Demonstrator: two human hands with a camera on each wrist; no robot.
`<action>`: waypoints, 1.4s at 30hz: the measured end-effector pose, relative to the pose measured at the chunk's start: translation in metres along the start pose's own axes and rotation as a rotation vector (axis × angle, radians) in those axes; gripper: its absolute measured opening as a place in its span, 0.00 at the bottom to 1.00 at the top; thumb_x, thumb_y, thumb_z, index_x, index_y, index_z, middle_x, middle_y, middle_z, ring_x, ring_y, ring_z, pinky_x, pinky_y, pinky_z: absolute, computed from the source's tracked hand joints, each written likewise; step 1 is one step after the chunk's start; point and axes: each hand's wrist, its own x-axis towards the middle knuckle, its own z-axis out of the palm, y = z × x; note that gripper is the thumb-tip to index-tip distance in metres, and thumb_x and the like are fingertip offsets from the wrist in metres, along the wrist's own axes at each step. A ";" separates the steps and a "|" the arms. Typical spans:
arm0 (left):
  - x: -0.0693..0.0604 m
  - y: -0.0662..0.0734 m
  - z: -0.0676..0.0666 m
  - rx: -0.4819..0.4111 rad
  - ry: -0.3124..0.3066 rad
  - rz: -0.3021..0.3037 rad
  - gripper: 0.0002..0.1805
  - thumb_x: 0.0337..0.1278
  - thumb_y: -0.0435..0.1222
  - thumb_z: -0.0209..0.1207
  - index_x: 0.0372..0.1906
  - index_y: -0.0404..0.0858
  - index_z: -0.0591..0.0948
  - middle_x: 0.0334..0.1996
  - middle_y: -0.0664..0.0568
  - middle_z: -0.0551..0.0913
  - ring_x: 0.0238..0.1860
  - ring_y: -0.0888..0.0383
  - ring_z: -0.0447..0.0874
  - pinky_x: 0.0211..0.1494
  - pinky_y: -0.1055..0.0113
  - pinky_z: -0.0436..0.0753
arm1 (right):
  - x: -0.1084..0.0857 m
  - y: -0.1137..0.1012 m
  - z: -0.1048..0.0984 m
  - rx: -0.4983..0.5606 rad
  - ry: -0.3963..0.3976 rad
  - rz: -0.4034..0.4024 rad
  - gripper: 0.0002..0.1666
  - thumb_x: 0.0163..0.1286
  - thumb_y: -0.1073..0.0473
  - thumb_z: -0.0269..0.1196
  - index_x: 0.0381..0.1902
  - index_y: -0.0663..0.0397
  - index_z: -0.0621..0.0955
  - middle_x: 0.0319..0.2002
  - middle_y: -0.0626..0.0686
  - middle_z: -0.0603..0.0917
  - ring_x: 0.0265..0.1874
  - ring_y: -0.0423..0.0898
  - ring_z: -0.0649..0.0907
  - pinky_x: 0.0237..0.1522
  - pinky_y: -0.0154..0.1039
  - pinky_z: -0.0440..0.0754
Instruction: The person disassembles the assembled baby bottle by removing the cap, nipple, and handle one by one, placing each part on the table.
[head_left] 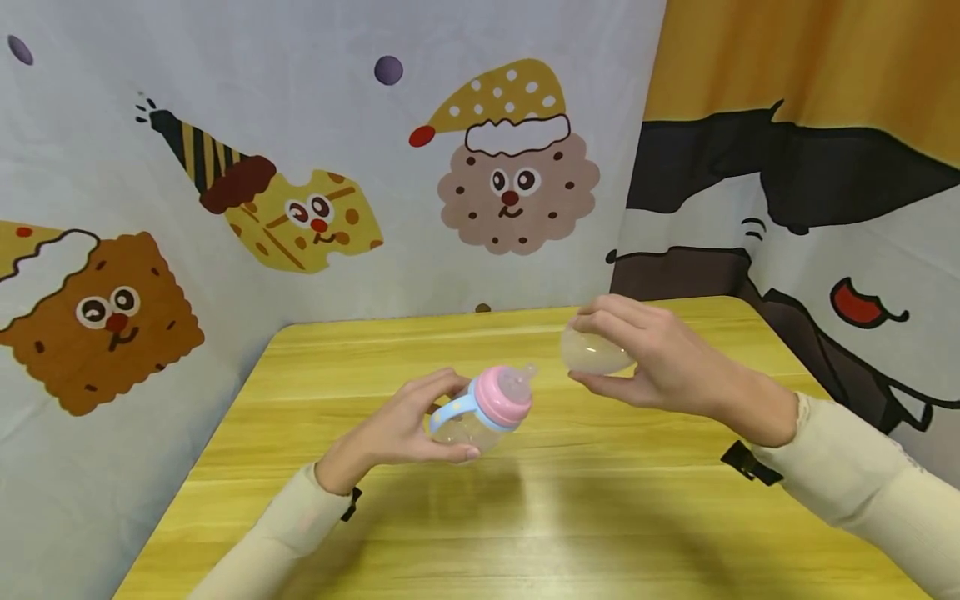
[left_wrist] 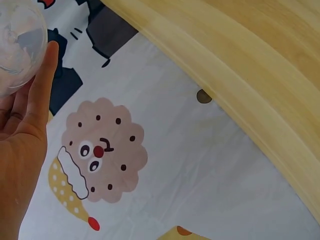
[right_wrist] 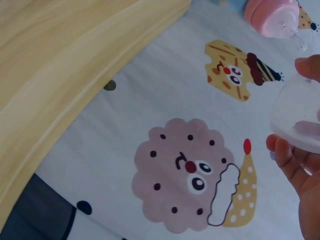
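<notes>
Soft shadows, pale glare on tabletop (head_left: 540,533).

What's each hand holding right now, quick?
Left hand: closed around the pink-topped baby bottle.
Right hand: closed around the clear, rounded cap.

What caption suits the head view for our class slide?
Left grip holds a pink, blue and clear baby bottle; right grip holds a translucent domed cap, above a yellow wood-grain table.
</notes>
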 end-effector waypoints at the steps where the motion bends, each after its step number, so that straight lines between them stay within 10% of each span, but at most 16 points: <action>1: 0.000 0.000 0.000 0.001 0.000 0.000 0.34 0.52 0.46 0.81 0.64 0.48 0.79 0.50 0.55 0.83 0.48 0.55 0.84 0.43 0.64 0.91 | -0.001 0.001 0.000 -0.008 0.000 -0.001 0.26 0.79 0.42 0.60 0.54 0.61 0.83 0.45 0.52 0.84 0.41 0.45 0.83 0.39 0.40 0.84; 12: -0.001 -0.002 -0.013 0.022 -0.005 0.002 0.34 0.50 0.44 0.82 0.62 0.45 0.80 0.48 0.55 0.82 0.48 0.55 0.84 0.44 0.65 0.91 | -0.038 0.034 0.015 -0.074 -0.095 0.218 0.24 0.58 0.60 0.79 0.49 0.55 0.80 0.39 0.47 0.82 0.30 0.39 0.78 0.28 0.35 0.79; 26: -0.015 -0.005 -0.024 0.050 0.050 -0.029 0.33 0.49 0.45 0.82 0.61 0.49 0.81 0.48 0.54 0.84 0.47 0.53 0.85 0.44 0.62 0.91 | -0.124 0.114 0.045 -0.143 -0.355 0.599 0.24 0.64 0.50 0.78 0.51 0.51 0.79 0.37 0.49 0.83 0.25 0.40 0.75 0.27 0.40 0.74; 42: -0.016 -0.010 -0.017 0.013 0.145 0.001 0.34 0.47 0.42 0.82 0.61 0.46 0.82 0.50 0.55 0.84 0.46 0.48 0.86 0.41 0.57 0.92 | -0.139 0.144 0.082 -0.085 -0.543 0.693 0.22 0.68 0.47 0.75 0.48 0.53 0.78 0.37 0.49 0.80 0.28 0.44 0.73 0.28 0.40 0.68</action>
